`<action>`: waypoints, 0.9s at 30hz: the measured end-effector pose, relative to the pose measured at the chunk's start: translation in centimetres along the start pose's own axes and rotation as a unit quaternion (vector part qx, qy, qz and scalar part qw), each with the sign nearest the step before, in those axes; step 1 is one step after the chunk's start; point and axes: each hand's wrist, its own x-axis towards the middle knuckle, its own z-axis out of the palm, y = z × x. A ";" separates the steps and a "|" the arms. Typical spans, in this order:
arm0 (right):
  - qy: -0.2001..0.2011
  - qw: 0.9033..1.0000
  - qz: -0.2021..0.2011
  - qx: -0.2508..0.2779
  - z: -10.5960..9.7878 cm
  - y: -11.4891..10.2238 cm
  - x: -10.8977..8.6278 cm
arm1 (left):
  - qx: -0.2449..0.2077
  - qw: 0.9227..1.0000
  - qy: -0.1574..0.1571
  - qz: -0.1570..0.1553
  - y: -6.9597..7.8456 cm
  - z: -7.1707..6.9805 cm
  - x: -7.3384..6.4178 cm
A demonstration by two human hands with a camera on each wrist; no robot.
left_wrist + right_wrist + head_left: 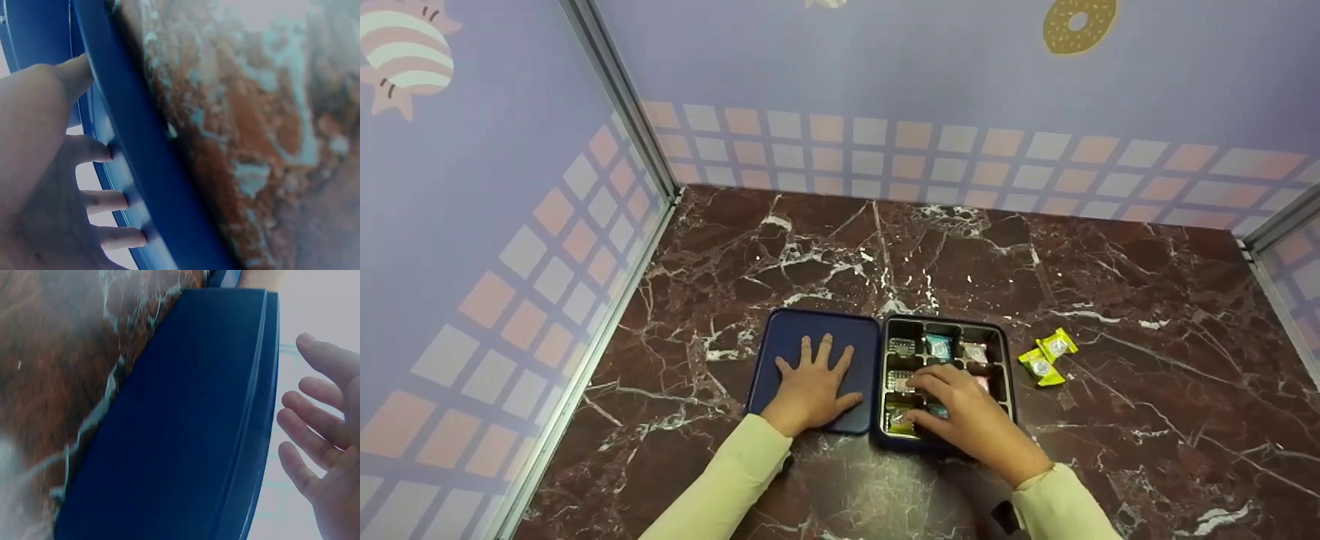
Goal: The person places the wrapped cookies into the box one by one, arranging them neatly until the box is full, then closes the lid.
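Note:
My left hand rests flat with spread fingers on a dark blue lid; in the left wrist view its fingertips lie along the lid's raised edge. Beside the lid stands a blue box split into square compartments of wrapped candies. My right hand hovers over it, fingers slightly bent and holding nothing in the right wrist view. Thumb and fingertips are near a yellow-green candy at the front left and a silvery candy behind it. A teal candy and a pale pink one sit at the back.
Two yellow candies, one farther back and one nearer, lie touching on the marbled brown table right of the box. Printed purple panels enclose the table at the back, left and right.

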 end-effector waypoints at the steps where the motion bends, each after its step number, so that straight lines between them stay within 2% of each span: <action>1: 0.002 1.000 0.002 -0.001 -0.1 0.2 -0.1 | -0.007 1.000 0.007 0.001 -0.1 0.0 0.0; 7: 0.005 1.000 0.021 -0.013 -1.1 1.2 -0.5 | -0.049 0.997 0.054 0.007 -0.4 0.5 -0.2; 15: 0.011 0.998 0.062 -0.012 -2.6 2.8 -1.4 | -0.035 0.991 0.124 0.027 -0.5 0.4 -0.1; 22: 0.018 0.996 0.087 -0.030 -4.0 4.0 -2.0 | -0.024 0.987 0.153 0.046 -0.8 -0.4 0.1; 27: 0.027 0.993 0.112 -0.035 -5.0 4.7 -2.4 | -0.012 0.987 0.154 0.051 -0.8 -0.6 0.3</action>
